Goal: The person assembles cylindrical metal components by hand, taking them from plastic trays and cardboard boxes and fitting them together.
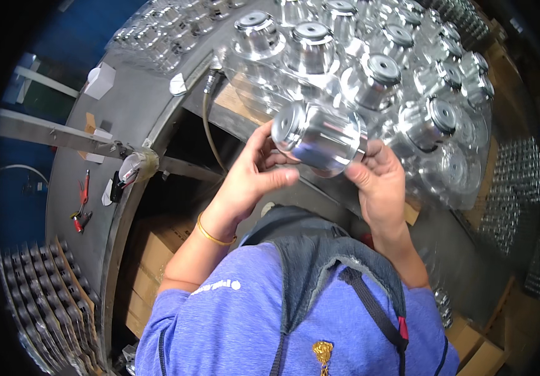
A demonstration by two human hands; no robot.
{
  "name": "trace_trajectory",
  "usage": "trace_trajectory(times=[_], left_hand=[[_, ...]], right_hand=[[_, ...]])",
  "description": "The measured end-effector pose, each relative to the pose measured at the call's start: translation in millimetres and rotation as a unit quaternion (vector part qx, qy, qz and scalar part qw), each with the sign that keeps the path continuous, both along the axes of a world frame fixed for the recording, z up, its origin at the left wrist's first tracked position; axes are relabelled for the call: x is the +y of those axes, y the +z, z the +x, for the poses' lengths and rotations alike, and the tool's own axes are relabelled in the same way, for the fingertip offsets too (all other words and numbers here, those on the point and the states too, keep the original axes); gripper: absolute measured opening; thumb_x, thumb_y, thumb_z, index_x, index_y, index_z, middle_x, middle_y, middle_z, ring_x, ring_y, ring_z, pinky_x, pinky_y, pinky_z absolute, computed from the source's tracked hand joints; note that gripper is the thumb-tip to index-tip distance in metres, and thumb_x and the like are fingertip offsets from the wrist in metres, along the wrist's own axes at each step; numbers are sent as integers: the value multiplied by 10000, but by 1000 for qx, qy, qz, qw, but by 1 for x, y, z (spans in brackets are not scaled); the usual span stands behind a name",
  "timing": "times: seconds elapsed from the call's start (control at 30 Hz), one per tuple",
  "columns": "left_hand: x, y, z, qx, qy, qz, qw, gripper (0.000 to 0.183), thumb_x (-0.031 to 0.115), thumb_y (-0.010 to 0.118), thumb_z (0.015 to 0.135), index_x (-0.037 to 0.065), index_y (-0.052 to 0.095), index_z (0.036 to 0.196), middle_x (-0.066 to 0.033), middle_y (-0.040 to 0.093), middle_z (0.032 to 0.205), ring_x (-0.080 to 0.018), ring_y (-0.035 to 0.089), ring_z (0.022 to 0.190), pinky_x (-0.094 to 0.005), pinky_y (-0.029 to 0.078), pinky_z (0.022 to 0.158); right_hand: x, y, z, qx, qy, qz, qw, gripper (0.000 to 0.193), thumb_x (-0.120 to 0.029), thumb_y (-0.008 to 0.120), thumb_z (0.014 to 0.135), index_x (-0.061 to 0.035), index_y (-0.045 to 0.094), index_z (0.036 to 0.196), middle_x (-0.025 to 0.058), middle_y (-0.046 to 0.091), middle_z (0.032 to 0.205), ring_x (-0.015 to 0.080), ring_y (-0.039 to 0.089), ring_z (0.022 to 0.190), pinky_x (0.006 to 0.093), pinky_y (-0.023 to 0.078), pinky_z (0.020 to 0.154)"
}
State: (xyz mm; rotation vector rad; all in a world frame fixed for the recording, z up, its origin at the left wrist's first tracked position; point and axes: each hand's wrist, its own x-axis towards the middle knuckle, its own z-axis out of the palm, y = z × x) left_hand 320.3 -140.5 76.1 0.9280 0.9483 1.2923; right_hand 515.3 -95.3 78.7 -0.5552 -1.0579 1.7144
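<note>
A shiny metal cylinder [327, 139] with a round end cap lies on its side between my two hands, held above the table's near edge. My left hand [251, 178] grips its capped end, with the fingers partly hidden behind it and the thumb along the lower side. At the other end, the thumb and fingers of my right hand [379, 178] close on the rim. Just beyond, a clear plastic tray [263, 78] carries several similar metal cylinders [312, 47] standing upright with grey and black caps.
More metal parts [151, 41] sit at the far left. On the left bench lie red-handled pliers [84, 188], a white box [100, 81] and a tape-wrapped cup [139, 166]. A hose [206, 119] hangs at the table edge. Stacked parts [44, 294] and cardboard boxes [147, 263] stand lower left.
</note>
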Motion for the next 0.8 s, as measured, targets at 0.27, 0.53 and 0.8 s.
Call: trace_trajectory(times=[0.27,0.53,0.8], left_hand=[[-4,-5,-25,-163,70,-42,983,716,238,730,666,123,336,1252,-93,472,1144,-217,484,1058,-372,413,899],[58,40,-166,-135,314,166,925,600,187,610,742,140,332,1272,-106,501,1148,-270,559,1000,-440,510,816],[250,86,-364,40,443,214,870,715,71,715,702,110,244,1239,-140,466,1083,-260,579,843,-392,523,671]], right_hand=[[6,-1,-36,-286,19,461,840,221,-76,700,679,-32,605,873,133,637,870,305,613,812,341,483,718],[39,-16,-41,-400,77,241,881,289,-91,675,709,-18,626,984,139,640,960,238,619,870,315,476,783],[52,-61,-72,-394,-9,-29,919,286,-85,663,705,23,624,966,118,647,925,170,601,855,290,464,781]])
